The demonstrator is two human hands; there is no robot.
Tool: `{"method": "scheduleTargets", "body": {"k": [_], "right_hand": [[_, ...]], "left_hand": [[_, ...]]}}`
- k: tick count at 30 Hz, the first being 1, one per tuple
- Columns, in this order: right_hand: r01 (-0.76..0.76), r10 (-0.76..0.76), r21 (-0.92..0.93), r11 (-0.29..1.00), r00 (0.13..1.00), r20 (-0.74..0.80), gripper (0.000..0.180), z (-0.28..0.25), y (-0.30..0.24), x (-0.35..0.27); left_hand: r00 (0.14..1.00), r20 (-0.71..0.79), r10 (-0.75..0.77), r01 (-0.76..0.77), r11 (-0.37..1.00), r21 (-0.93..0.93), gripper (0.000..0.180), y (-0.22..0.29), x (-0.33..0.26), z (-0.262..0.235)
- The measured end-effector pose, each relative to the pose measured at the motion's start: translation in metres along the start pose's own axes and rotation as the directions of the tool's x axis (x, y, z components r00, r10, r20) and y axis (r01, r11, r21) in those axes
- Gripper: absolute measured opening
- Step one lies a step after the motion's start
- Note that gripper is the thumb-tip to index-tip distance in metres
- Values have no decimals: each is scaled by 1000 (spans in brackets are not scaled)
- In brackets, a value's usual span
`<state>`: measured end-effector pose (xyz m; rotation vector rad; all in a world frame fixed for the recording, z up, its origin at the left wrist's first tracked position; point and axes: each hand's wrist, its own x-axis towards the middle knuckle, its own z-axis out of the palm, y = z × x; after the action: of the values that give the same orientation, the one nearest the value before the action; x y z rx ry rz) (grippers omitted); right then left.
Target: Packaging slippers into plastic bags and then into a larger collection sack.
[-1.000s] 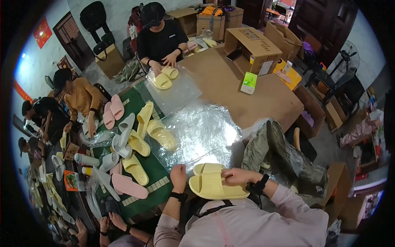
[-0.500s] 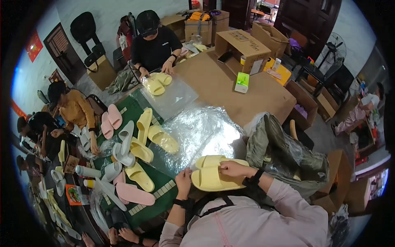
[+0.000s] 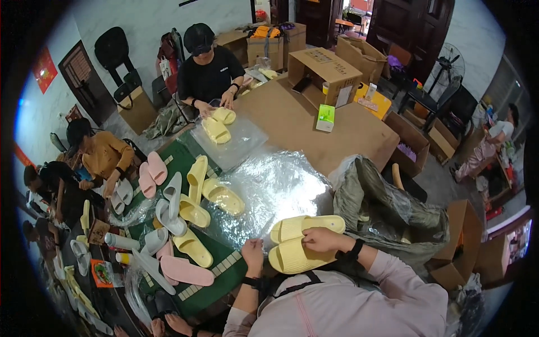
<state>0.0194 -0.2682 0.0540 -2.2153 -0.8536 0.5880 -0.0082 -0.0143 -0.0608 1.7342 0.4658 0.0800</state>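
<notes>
Slippers in hand: you have a pair of yellow slippers (image 3: 300, 242) at the near edge of the table (image 3: 292, 121), just in front of your chest; one lies above the other, toes pointing to your left.
Right hand: your right hand (image 3: 321, 240) lies on top of the pair, its grip clamped on the lower slipper's upper edge, fingers curled over it.
Left hand: your left hand (image 3: 252, 250) sits just left of the slippers' toe ends, fingers bunched together; you cannot tell whether it touches them or pinches anything.
Under the work: a crinkled clear plastic sheet (image 3: 269, 182) covers the table beside the pair.
To your left: loose slippers in yellow (image 3: 223, 196), pink (image 3: 185, 271) and grey (image 3: 171, 196) lie scattered on a green mat (image 3: 213, 281).
To your right: a grey-green bag in clear plastic (image 3: 387, 208) slumps just beside your right arm.
Across the table: a person in black (image 3: 209, 73) handles another yellow pair (image 3: 218, 123) on a second plastic sheet.
Far side: an open cardboard box (image 3: 323, 70) and a small green box (image 3: 325, 117) stand on the brown tabletop.
Left edge: a person in an orange top (image 3: 104, 157) holds grey slippers.
</notes>
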Motion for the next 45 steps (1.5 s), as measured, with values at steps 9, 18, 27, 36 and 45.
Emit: {"method": "scheduleTargets", "body": {"k": [9, 18, 27, 36, 45], "right_hand": [[35, -52, 379, 925, 998, 33, 16, -21, 32, -20], [56, -187, 474, 879, 954, 235, 25, -38, 21, -9], [-47, 56, 268, 962, 998, -27, 22, 24, 77, 5], [258, -267, -75, 963, 893, -363, 17, 14, 23, 0], [279, -356, -235, 931, 836, -417, 37, -25, 6, 15]], "left_hand": [[988, -138, -62, 40, 986, -161, 11, 0, -3, 13], [959, 81, 271, -282, 919, 274, 12, -13, -23, 12], [909, -215, 358, -285, 908, 308, 22, 45, -74, 46], [810, 107, 577, -475, 537, 698, 27, 116, -121, 75], [578, 438, 689, -816, 469, 340, 35, 192, -169, 106]]}}
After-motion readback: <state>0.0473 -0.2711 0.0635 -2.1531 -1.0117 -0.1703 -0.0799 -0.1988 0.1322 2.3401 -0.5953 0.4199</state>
